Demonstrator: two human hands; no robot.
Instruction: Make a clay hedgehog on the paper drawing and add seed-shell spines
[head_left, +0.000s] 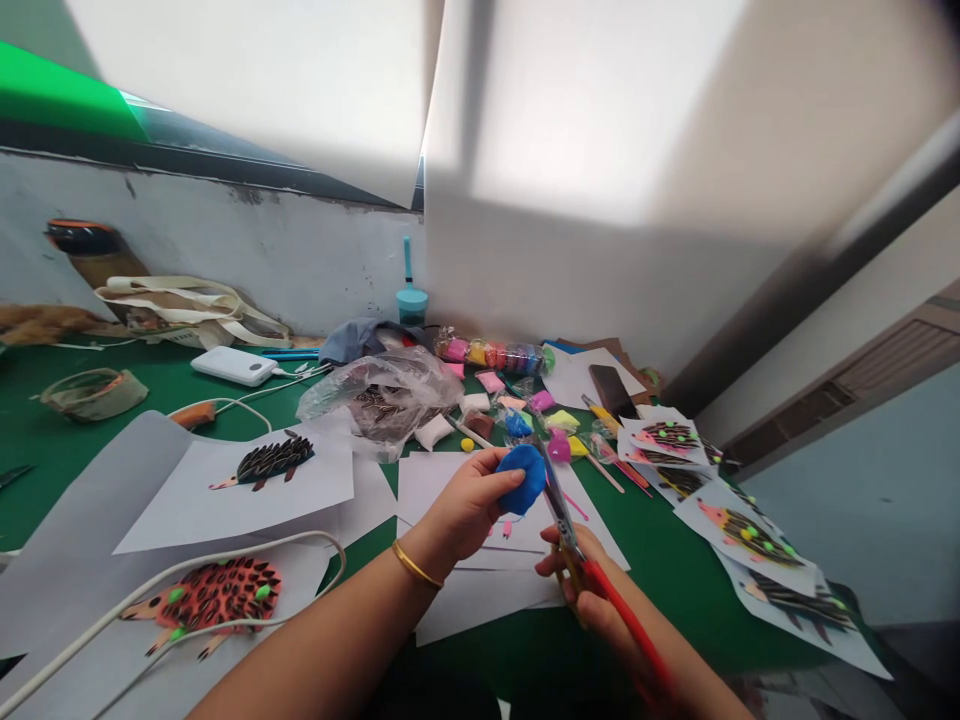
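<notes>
Item: one flat, roundish disc [520, 483] of matte blue, clay-like stuff, smooth-faced and slightly uneven at the rim, located above white paper sheets [465, 610] at the middle of the green table [660, 535]. Item: one pair of scissors [564, 530], metal blades, long red handle, blades just beside the disc's right edge; contact cannot be told. Beyond: soft clay packets [559, 420] in assorted colours, and a crumpled clear plastic bag [390, 400] with dark contents. At left: a hedgehog picture [275, 460] with dark, ridged, overlapping spines on white paper. Left hand [474, 500]: forearm reaching up from below, gold bangle [416, 566] at the wrist, thumb pressed on the disc's face, fingers behind, pinching it. Right hand [589, 575]: lower, fingers curled round the scissors, blades pointing up and away.
</notes>
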